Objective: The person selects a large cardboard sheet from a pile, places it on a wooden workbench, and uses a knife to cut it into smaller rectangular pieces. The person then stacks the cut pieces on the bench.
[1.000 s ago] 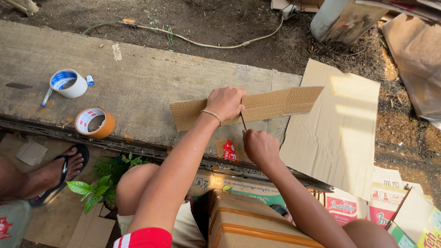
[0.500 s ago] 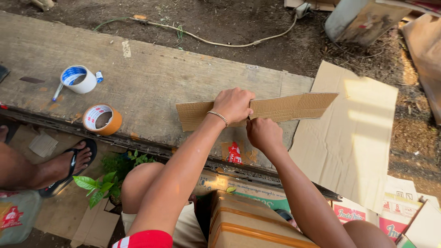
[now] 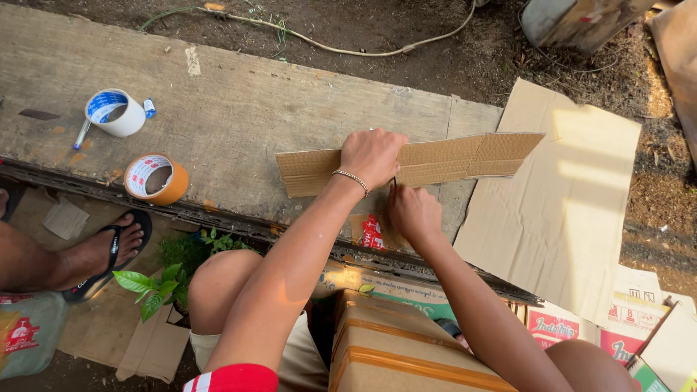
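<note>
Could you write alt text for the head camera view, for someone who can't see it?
Seen from above, a person's left hand presses a long cardboard strip flat on a worn wooden board while the right hand works at the strip's lower edge. Two rolls of tape lie to the left, and a large cardboard sheet lies to the right.

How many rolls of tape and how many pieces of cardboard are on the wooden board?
Tape rolls: 2, a white roll and an orange roll.
Cardboard strips: 1, a long strip under the left hand.
Big cardboard sheets: 1, a flat sheet lying partly on the board's end.
Total: 4
</note>
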`<action>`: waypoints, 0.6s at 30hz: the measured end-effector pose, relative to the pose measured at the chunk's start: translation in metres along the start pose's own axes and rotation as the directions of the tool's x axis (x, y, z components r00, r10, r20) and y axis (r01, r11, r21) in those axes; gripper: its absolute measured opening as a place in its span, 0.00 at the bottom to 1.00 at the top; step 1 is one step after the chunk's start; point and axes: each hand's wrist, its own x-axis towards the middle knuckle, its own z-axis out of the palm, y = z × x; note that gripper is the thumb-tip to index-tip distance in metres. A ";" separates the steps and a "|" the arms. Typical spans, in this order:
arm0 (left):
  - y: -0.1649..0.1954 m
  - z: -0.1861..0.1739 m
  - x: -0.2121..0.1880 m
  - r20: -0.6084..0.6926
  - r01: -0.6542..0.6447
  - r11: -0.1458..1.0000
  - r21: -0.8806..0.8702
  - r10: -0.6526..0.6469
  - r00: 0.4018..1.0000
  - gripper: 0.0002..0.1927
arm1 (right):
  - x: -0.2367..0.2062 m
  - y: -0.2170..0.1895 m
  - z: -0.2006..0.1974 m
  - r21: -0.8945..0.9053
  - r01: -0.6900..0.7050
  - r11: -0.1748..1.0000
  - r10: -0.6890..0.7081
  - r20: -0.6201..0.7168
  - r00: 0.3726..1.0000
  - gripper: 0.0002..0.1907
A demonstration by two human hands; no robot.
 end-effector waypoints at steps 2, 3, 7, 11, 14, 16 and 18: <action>0.000 0.000 0.001 0.031 0.005 1.000 0.003 -0.006 0.999 0.12 | -0.007 0.002 0.000 -0.003 -0.018 1.000 0.018 0.054 0.998 0.18; 0.001 0.000 0.002 0.047 -0.001 1.000 0.001 0.001 0.999 0.13 | -0.009 0.004 -0.002 -0.013 -0.010 1.000 0.011 0.067 0.998 0.17; 0.003 0.000 0.004 0.003 -0.009 1.000 -0.010 0.009 1.000 0.15 | -0.019 0.006 -0.006 -0.074 -0.045 0.996 0.059 0.199 0.978 0.18; 0.006 0.001 0.004 0.051 0.004 1.000 0.017 -0.005 0.999 0.14 | -0.027 0.014 -0.010 -0.108 -0.001 0.994 0.031 0.276 0.961 0.20; 0.008 0.002 0.004 0.022 -0.010 1.000 0.012 0.010 1.000 0.14 | -0.031 0.020 -0.013 -0.134 0.019 0.991 0.023 0.305 0.952 0.21; 0.010 0.002 0.002 0.022 -0.016 1.000 0.011 0.016 1.000 0.15 | -0.035 0.023 -0.012 -0.147 0.030 0.989 0.019 0.321 0.947 0.21; 0.012 0.001 0.000 0.022 -0.027 0.999 0.023 0.026 0.999 0.14 | -0.037 0.021 -0.015 -0.143 0.037 0.989 0.006 0.287 0.958 0.21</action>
